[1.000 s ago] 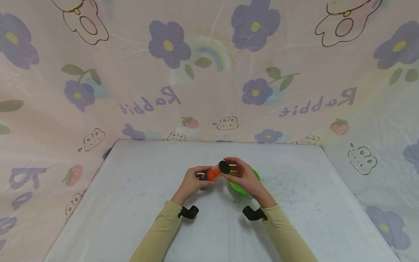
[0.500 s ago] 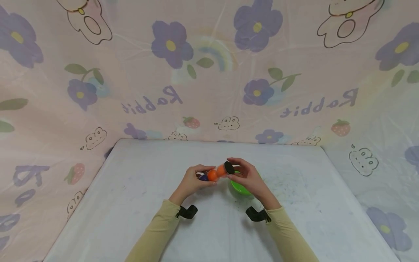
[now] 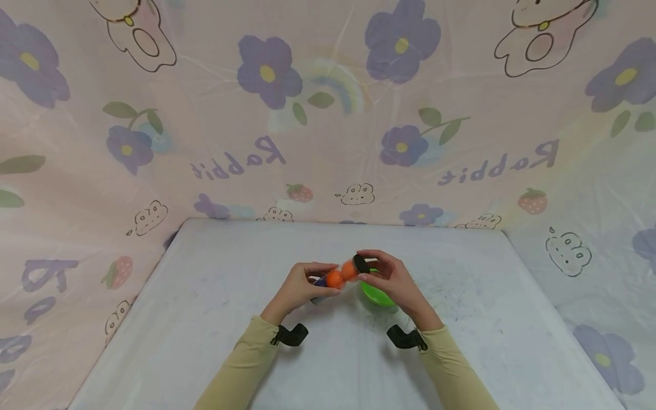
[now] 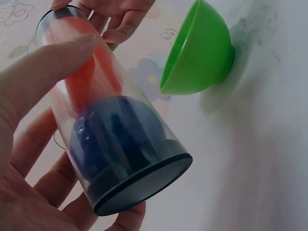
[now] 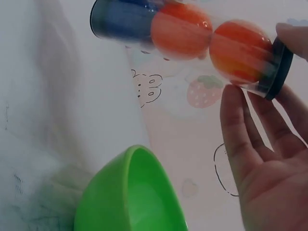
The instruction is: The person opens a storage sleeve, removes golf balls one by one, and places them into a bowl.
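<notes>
Both hands hold a clear plastic tube (image 4: 89, 98) with black caps, tilted above the table. Inside, a blue ball (image 4: 115, 130) sits toward the left end and two orange balls (image 5: 180, 31) fill the rest. My left hand (image 3: 297, 289) grips the blue end, its thumb across the tube and fingers curled beneath. At the other end, my right hand (image 3: 393, 281) pinches the raised black cap (image 5: 281, 67) between thumb and fingers. Behind and below the right hand stands a green bowl (image 3: 378, 296), partly hidden by that hand in the head view.
A white-covered table (image 3: 215, 353) lies under the hands, with dark smudges on its right side. Behind it hangs a printed curtain (image 3: 328, 131) with flowers and rabbits. Each wrist carries a black camera mount (image 3: 293, 335).
The tube's capped right end has shifted slightly right and down with the right hand, and the tube lies a little flatter. Both hands keep their hold; the bowl stays put.
</notes>
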